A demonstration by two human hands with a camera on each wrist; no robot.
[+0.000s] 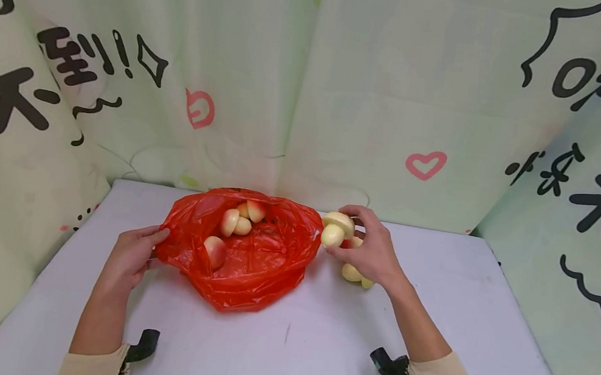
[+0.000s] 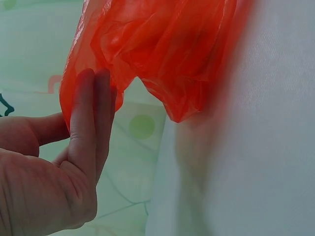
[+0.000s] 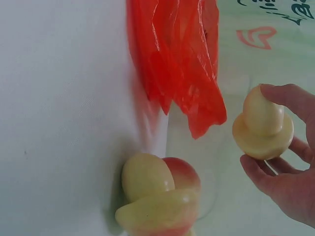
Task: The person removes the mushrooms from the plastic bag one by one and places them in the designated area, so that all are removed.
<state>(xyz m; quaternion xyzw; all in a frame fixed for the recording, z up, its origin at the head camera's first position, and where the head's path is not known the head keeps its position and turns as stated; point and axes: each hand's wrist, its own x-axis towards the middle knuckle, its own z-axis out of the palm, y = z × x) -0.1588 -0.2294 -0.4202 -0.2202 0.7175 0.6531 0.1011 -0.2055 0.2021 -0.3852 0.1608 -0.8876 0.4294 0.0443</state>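
Observation:
A red plastic bag (image 1: 264,269) lies with its mouth spread, holding a mushroom-shaped piece (image 1: 229,221) and red-and-yellow round pieces (image 1: 215,252). At its left edge my left hand (image 1: 128,255) pinches the rim; in the left wrist view the fingers of that hand (image 2: 83,142) lie straight against the plastic (image 2: 167,44). My right hand (image 1: 373,250) grips a pale yellow mushroom (image 1: 336,228) just beside the bag's right rim. The right wrist view shows the mushroom (image 3: 263,123) between thumb and fingers of the hand (image 3: 290,182), apart from the bag (image 3: 182,64).
Under and behind my right hand, more yellow pieces (image 1: 352,272) and a red-and-yellow one (image 3: 182,172) sit together on the white table (image 1: 282,363). A patterned curtain (image 1: 354,95) hangs behind the table and on both sides.

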